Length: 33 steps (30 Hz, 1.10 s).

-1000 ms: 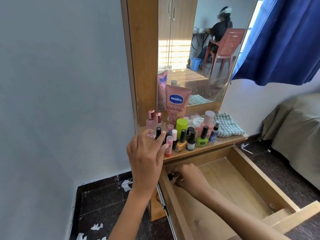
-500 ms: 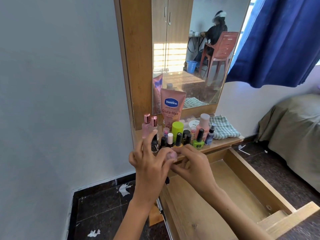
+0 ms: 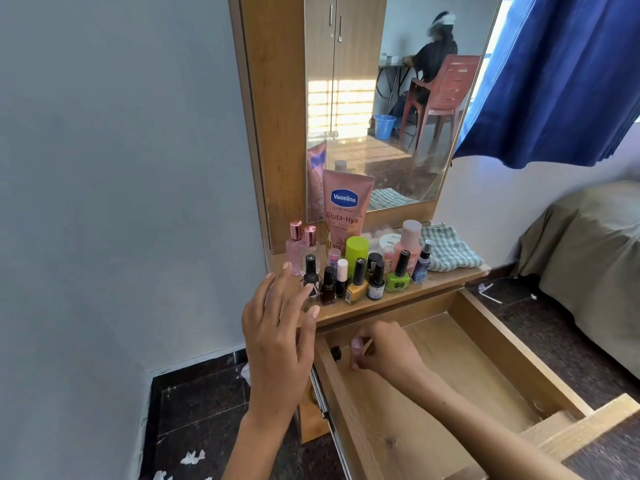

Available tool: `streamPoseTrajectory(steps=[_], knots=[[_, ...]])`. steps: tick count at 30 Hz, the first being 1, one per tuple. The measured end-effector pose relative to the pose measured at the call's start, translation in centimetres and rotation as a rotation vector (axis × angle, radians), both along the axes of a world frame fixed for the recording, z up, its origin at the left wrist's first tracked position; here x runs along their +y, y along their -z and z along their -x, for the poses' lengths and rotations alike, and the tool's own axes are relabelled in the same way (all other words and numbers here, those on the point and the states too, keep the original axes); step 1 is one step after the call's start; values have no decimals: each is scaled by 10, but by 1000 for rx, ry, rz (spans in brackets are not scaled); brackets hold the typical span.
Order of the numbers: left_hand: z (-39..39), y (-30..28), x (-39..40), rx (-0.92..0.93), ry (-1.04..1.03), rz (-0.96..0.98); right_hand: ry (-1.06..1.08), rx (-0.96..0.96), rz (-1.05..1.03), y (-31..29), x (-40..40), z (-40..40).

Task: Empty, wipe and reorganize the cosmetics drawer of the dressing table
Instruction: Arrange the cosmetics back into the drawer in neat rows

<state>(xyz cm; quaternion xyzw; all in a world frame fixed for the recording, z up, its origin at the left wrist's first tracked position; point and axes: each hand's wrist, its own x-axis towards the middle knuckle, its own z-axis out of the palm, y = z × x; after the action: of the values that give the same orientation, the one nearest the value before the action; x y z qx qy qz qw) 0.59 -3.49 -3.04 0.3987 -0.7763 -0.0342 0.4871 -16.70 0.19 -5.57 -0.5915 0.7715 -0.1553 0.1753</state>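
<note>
My left hand [image 3: 277, 337] lower centre, fingers spread wide | my right hand [image 3: 384, 351] pinches small pale bottle [image 3: 356, 344] inside open wooden drawer [image 3: 491, 344]

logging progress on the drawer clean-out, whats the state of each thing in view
drawer: pulled open, nearly empty
small black item: lying in the drawer's back left corner
left hand: open, fingers spread, holding nothing
right hand: inside the drawer, pinching a small pale item
nail polish bottles: upright, capped, on the tabletop
Vaseline tube: standing against the mirror
checked cloth: crumpled on the tabletop
</note>
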Motion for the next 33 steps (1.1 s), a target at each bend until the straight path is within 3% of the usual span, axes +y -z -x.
streamPoseTrajectory(steps=[14,29,33], knots=[[5,-9,-7,-5,-40,27,-63,-91,83,12,-5,-3],[18,-56,-39,-71,12,1,-5,6,5,3,-7,21],[20,-63,-48,-170,74,-36,-194,-257,15,-14,2,45]])
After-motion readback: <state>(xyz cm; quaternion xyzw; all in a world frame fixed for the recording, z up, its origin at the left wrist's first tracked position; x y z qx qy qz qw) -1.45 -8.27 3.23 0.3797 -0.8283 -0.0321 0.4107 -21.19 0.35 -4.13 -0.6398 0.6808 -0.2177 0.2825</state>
